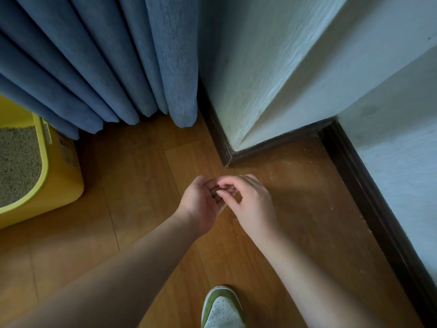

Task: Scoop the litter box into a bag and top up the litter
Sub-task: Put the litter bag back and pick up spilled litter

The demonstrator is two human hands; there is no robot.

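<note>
The left hand [201,204] and right hand [250,202] meet above the wood floor [142,185], fingers curled together, pinching 1 small dark thing [214,194] too tiny to identify. The yellow litter box [59,176], holding grey litter [16,162], sits well apart at the left, just beside the blue curtain [106,67].

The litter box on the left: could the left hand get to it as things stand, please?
Probably yes. The bare wooden floor between the left hand and the yellow litter box holds nothing in the way, but the hand's grip is busy with a small dark thing that the right hand also pinches.
</note>
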